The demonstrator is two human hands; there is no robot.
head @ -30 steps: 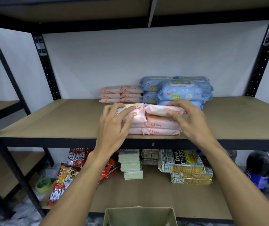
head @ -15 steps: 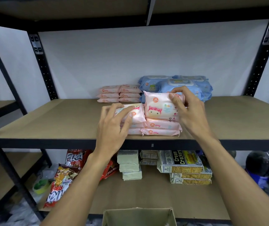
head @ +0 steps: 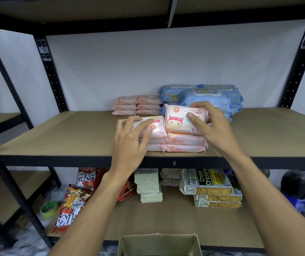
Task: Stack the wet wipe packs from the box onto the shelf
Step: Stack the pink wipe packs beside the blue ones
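The step in hand looks like the setting of one pack [head: 180, 120] on the right pile [head: 185, 143], one of two pink piles side by side at the front edge of the shelf [head: 55, 133], about midway along it; the right hand [head: 214, 126] grasps this pack, thumb on its printed face and fingers curled over its top edge, so that it stands tilted up on its long edge with its lower edge on the pile; the left hand [head: 129, 145] lies released over the top pack of the left pile [head: 156, 126], fingers spread across it and thumb at its front, pressing rather than clasping as far as I can judge; more pink packs [head: 137, 105] and blue packs [head: 203, 97] sit toward the back edge; the box [head: 159, 244] stands below at the bottom of the view, its inside hidden; next, I judge, the tilted pack must be laid flat and squared to the pile, then let go, the left hand steadying its neighbour.
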